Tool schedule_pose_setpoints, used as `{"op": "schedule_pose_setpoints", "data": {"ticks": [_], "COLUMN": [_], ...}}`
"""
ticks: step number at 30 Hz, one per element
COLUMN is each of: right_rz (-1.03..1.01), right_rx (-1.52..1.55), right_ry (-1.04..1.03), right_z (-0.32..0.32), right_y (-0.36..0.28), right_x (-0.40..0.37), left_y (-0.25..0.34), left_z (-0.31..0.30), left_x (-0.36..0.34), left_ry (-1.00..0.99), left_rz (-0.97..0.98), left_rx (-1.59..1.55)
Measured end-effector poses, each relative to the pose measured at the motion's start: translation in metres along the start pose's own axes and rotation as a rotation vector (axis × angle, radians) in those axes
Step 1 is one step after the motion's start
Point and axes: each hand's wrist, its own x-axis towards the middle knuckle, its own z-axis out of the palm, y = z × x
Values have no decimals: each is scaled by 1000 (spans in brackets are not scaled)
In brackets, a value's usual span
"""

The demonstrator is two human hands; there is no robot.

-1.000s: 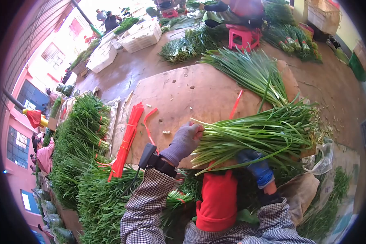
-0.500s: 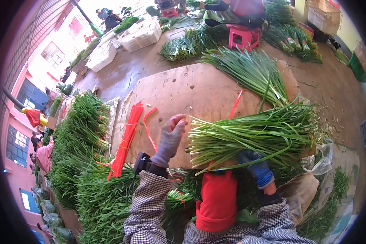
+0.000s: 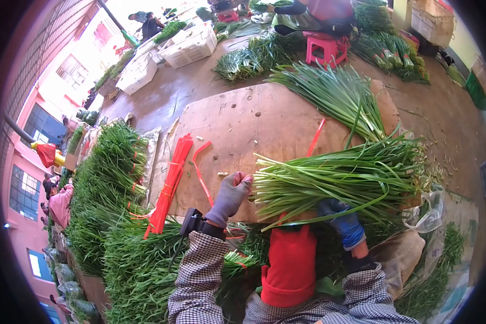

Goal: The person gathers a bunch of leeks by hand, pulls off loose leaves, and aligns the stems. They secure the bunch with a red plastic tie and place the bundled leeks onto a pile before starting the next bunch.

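Observation:
A bunch of long green stalks with pale cut ends, like garlic chives (image 3: pixel 335 178), lies across a wooden board (image 3: pixel 221 121). My left hand (image 3: pixel 230 197), in a grey glove with bare fingertips, is closed in a pinch right at the pale stem ends; what is between the fingers is too small to make out. My right hand (image 3: pixel 337 216), in a blue glove, reaches into the near side of the bunch, its fingers hidden by leaves. A red tie (image 3: pixel 316 137) runs under the bunch. To the left lie a bundle of red ties (image 3: pixel 170 186) and one loose bent tie (image 3: pixel 200 170).
Another pile of stalks (image 3: pixel 340 97) covers the board's far right. Heaped greens (image 3: pixel 108 173) stand along the left. Beyond are white crates (image 3: pixel 189 46), a pink stool (image 3: pixel 326 49) with a seated person, and more bundles (image 3: pixel 399 54). A plastic bag (image 3: pixel 429 213) hangs at the right.
My left hand has come down and slightly right, from above the board to the stem ends. A small pale scrap now shows on the board behind it. My right hand stays at the bunch.

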Motion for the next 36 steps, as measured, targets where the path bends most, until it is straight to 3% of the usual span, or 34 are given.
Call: {"op": "schedule_pose_setpoints", "data": {"ticks": [4, 6, 8, 10, 11, 12, 14, 17, 18, 20, 21, 25, 29, 32, 33, 34, 35, 36], "right_rz": [-9, -15, 33, 21, 9, 10, -39, -167, -169, 9, 10, 33, 48, 106, 104, -14, -129, -128], "right_rx": [29, 28, 13, 27, 39, 37, 27, -5, -7, 121, 120, 311, 370, 525, 523, 326, 129, 128], "right_ry": [12, 26, 2, 8, 12, 14, 18, 54, 53, -37, -29, -78, -23, -34, -28, -2, 22, 25], "right_z": [3, 3, 1, 3, 4, 5, 5, 6, 3, -7, -8, -4, -6, 14, 9, 3, -2, -5], "right_y": [7, 6, 0, 3, 4, 6, 10, 16, 9, -11, -9, 0, -13, 26, 20, 9, 0, -5], "right_x": [0, 0, -1, 0, 0, 0, 1, 0, 1, 5, 8, 3, 6, 8, 8, 10, 11, 12], "left_y": [-12, -12, -8, -11, -11, 1, 39, 62, 62, 60, 56, 49, 40, 54, 60, 70, 82, 90], "left_z": [-15, -26, -36, -42, -43, -37, -8, 27, 30, 35, 34, 36, 35, 28, 27, 28, 30, 32], "left_x": [2, 1, 3, 10, 16, 19, 21, 36, 35, 31, 26, -33, -54, -60, -61, -64, -68, -71], "left_ry": [98, 224, 278, 289, 280, 277, 371, 323, 325, -40, -5, -41, -23, -59, -96, -96, -51, -6], "left_rz": [-11, -3, -39, 169, 188, 188, 746, 882, 881, 432, 557, 571, 632, 595, 563, 568, 610, 651], "left_rx": [-177, -612, -625, -390, -159, -160, 627, 817, 815, 1020, 1026, 1176, 978, 909, 902, 901, 1008, 1114]}}
